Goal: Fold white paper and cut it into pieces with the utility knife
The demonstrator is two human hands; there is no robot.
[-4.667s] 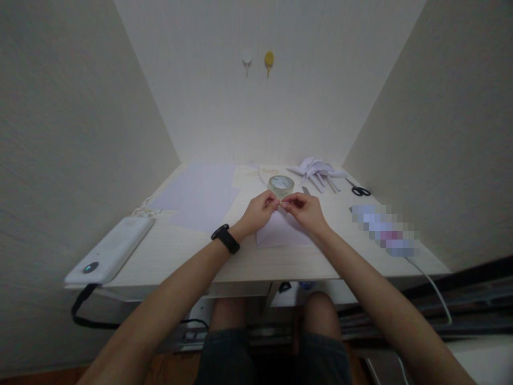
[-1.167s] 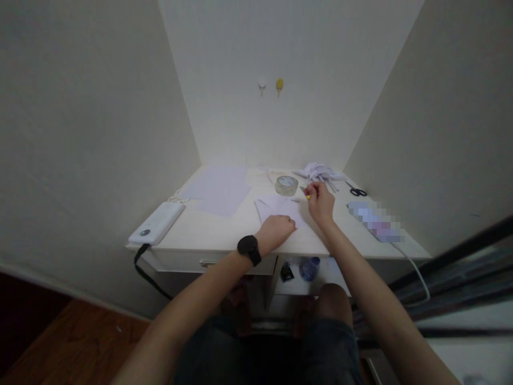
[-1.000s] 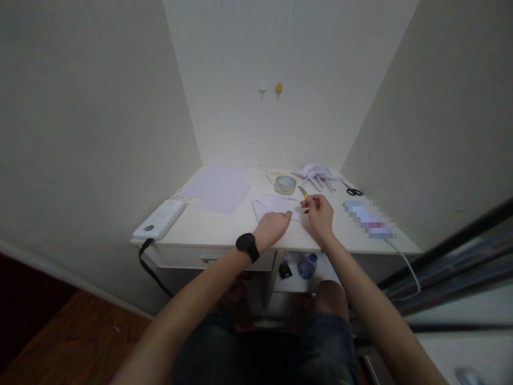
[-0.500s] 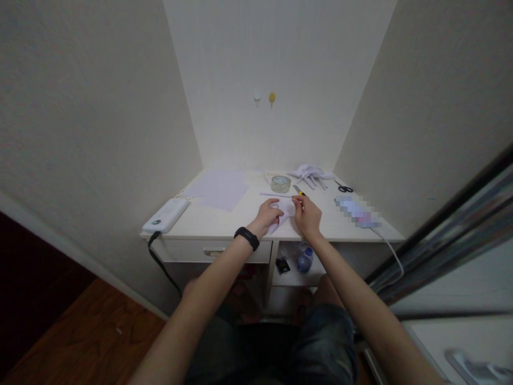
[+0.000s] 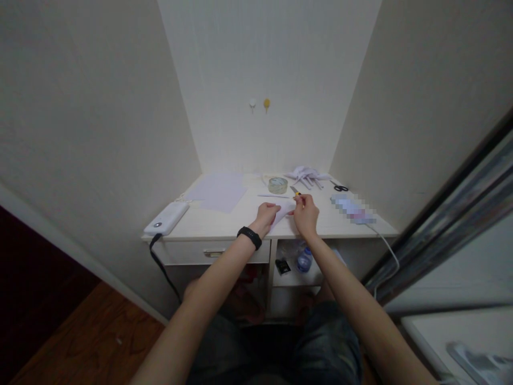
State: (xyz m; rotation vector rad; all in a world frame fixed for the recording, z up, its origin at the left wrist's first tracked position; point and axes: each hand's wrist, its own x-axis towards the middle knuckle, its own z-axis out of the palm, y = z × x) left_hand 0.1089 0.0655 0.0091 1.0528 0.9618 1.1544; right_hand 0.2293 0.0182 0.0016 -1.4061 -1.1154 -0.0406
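A folded white paper piece (image 5: pixel 282 209) lies near the front edge of the white desk (image 5: pixel 224 224). My left hand (image 5: pixel 267 216), with a black watch on its wrist, presses on the paper's left side. My right hand (image 5: pixel 306 213) is closed around a small yellow-handled utility knife (image 5: pixel 295 191), whose blade end sticks out beyond my fingers, just right of the paper. A thin white strip (image 5: pixel 273 196) rests on the desk just behind the paper.
A clear tape roll (image 5: pixel 278 185), folded paper shapes (image 5: pixel 306 174) and black scissors (image 5: pixel 340 187) sit at the back. Flat sheets (image 5: pixel 218 191) lie back left, a white power bank (image 5: pixel 166 218) front left, a blurred item with a cable (image 5: pixel 352 208) right. Bottle (image 5: pixel 303 260) under the desk.
Both hands earlier pinched something small by the tape roll. My right hand then took the yellow knife and brought it to the paper. The camera has pulled back from the desk.
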